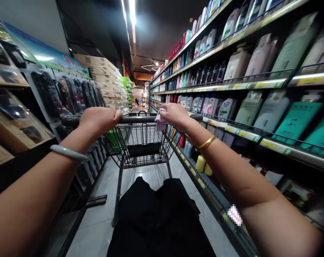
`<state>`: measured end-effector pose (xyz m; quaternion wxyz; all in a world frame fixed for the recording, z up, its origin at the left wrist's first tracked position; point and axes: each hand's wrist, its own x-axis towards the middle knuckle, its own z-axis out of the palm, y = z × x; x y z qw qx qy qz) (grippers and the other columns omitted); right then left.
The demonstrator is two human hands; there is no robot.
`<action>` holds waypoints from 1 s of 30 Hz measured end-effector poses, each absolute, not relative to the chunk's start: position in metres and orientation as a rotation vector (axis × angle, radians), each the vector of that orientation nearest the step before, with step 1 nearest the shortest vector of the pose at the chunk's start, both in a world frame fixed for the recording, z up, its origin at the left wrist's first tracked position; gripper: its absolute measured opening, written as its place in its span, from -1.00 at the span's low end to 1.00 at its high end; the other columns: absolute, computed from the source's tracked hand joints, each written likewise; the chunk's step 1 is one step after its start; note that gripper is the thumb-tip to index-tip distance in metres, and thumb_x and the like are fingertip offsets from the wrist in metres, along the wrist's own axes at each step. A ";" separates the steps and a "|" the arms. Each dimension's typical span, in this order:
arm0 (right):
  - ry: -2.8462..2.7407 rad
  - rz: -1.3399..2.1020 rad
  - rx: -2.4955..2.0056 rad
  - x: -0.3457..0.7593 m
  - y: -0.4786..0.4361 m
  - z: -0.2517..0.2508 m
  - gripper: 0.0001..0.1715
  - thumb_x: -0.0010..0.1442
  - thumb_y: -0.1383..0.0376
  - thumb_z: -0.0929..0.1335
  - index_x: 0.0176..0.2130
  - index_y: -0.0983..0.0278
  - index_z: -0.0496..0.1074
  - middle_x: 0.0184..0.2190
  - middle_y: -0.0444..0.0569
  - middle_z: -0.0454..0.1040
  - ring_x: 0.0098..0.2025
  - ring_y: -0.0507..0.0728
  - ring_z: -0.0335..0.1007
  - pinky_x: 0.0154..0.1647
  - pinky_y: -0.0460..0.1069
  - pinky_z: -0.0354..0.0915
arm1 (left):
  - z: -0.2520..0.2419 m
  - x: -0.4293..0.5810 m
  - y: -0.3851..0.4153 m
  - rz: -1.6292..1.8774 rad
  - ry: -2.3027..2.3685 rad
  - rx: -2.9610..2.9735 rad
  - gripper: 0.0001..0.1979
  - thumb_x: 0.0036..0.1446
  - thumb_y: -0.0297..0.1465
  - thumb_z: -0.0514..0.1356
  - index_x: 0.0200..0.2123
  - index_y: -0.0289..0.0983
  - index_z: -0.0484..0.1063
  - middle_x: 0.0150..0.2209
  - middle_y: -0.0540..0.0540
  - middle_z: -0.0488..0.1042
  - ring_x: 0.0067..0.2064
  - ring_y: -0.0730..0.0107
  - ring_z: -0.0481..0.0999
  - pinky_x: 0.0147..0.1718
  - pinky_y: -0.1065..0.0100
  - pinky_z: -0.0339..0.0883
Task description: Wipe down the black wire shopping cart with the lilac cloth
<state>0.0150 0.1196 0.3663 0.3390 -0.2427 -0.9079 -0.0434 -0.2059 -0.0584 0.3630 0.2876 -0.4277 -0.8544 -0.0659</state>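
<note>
A wire shopping cart [140, 142] stands in a shop aisle ahead of me. My left hand [99, 119] is closed round the left part of the cart handle [136, 120]. My right hand [175, 115] grips the right part of the handle and also holds a small pale purple cloth [160, 123] against it. A pale bangle circles my left wrist and a gold bangle my right wrist. The cart basket looks empty apart from a dark shape at its far end.
Shelves of shampoo and wash bottles [231, 92] line the right side. Racks of dark packaged goods [65, 92] line the left, with stacked cartons [105, 80] beyond. The grey tiled aisle floor [148, 175] runs ahead. My dark clothing [162, 217] fills the bottom centre.
</note>
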 end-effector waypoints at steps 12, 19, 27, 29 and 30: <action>-2.360 -0.184 -0.379 0.008 0.115 0.360 -0.69 0.37 0.17 0.28 -0.06 0.18 0.56 -0.05 0.02 0.62 -0.10 0.18 0.46 -0.21 0.02 0.16 | 0.374 -0.125 0.014 -0.191 -2.109 -1.412 -0.39 0.40 -0.16 -0.18 0.01 -0.30 0.61 0.03 -0.37 0.61 0.04 -0.04 0.57 -0.11 0.17 0.33; -2.162 -0.446 -0.397 0.021 0.118 0.332 -0.62 0.44 0.16 0.23 0.05 0.25 0.51 0.06 0.12 0.55 0.01 0.24 0.39 -0.04 0.09 0.21 | 0.367 -0.124 0.029 -0.241 -2.239 -1.375 -0.37 0.36 -0.09 -0.12 0.04 -0.29 0.64 0.00 -0.38 0.64 0.09 -0.02 0.60 0.03 0.16 0.42; -2.186 -0.237 -0.831 0.047 0.142 0.349 -0.65 0.36 0.20 0.24 -0.08 0.24 0.56 -0.06 0.09 0.60 -0.15 0.21 0.42 -0.24 0.04 0.17 | 0.365 -0.118 0.022 -0.281 -2.276 -1.308 -0.28 0.36 -0.11 -0.23 0.00 -0.35 0.65 0.02 -0.42 0.62 0.04 -0.08 0.61 -0.06 0.11 0.44; -2.181 -0.367 -0.674 0.046 0.129 0.338 -0.64 0.39 0.15 0.24 -0.03 0.23 0.54 0.01 0.11 0.57 -0.05 0.25 0.40 -0.13 0.07 0.21 | 0.364 -0.119 0.022 -0.287 -2.259 -1.307 -0.30 0.36 -0.12 -0.22 -0.01 -0.34 0.65 0.02 -0.41 0.62 0.07 -0.08 0.60 -0.05 0.12 0.43; -2.160 -0.449 -0.593 0.047 0.125 0.332 -0.61 0.40 0.12 0.24 0.03 0.22 0.52 0.07 0.13 0.54 0.03 0.29 0.37 -0.03 0.10 0.22 | 0.364 -0.120 0.021 -0.290 -2.251 -1.308 -0.30 0.36 -0.12 -0.22 -0.01 -0.34 0.65 0.02 -0.42 0.62 0.08 -0.08 0.60 -0.05 0.12 0.43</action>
